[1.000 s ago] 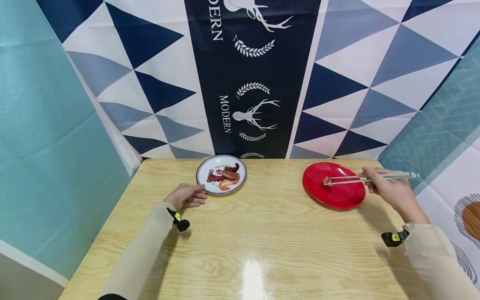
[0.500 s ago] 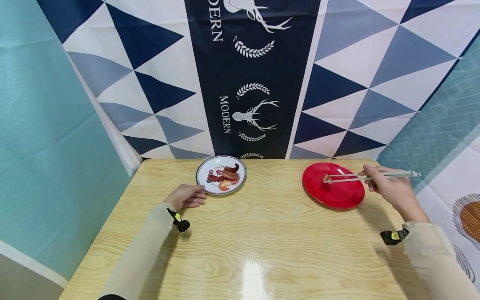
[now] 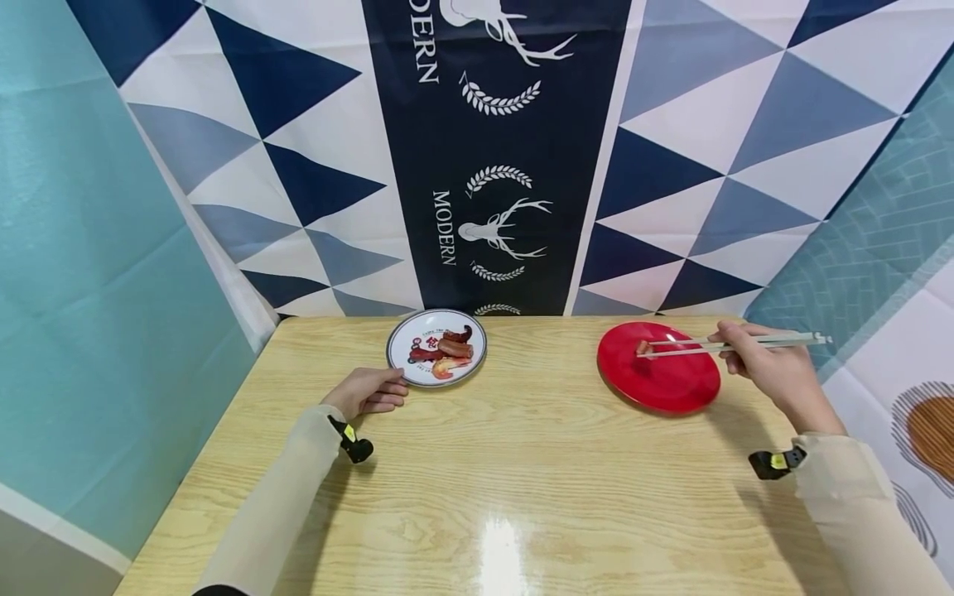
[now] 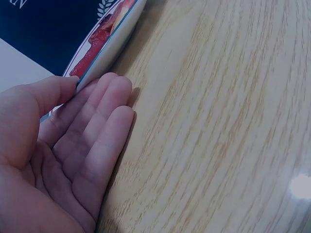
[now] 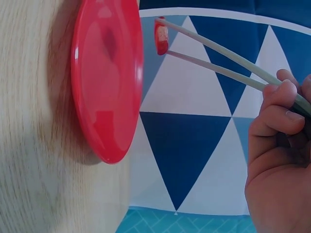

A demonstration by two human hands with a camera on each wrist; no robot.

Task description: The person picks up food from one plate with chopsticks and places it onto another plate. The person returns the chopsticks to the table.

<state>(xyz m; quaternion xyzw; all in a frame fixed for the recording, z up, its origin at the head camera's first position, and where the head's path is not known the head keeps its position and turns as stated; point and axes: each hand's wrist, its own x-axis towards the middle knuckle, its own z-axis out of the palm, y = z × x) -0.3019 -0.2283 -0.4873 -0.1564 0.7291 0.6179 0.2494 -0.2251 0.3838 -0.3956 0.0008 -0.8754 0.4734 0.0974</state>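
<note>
In the head view, my left hand [image 3: 368, 391] pinches the near-left rim of a white plate [image 3: 405, 341] with a dark border. The left wrist view shows the thumb [image 4: 60, 92] on top of that rim and fingers underneath. On the plate lie a shrimp [image 3: 450, 366], a brown sausage-like piece [image 3: 456, 348], a dark curled piece and a red strip. My right hand [image 3: 763, 364] holds a pair of pale green chopsticks [image 5: 218, 70]. Their tips grip a small reddish piece of food [image 5: 161, 36], lifted above the red plate [image 5: 107, 87].
Both plates stand near the back edge of a light wooden table [image 3: 417, 488]. Behind it hangs a patterned cloth [image 3: 499, 149] with triangles and deer heads. A teal cloth [image 3: 104, 273] covers the left side, and more patterned cloth is on the right.
The food piece in the chopsticks has risen a little over the red plate. My left hand has kept its hold on the white plate. The head view has shifted slightly.
</note>
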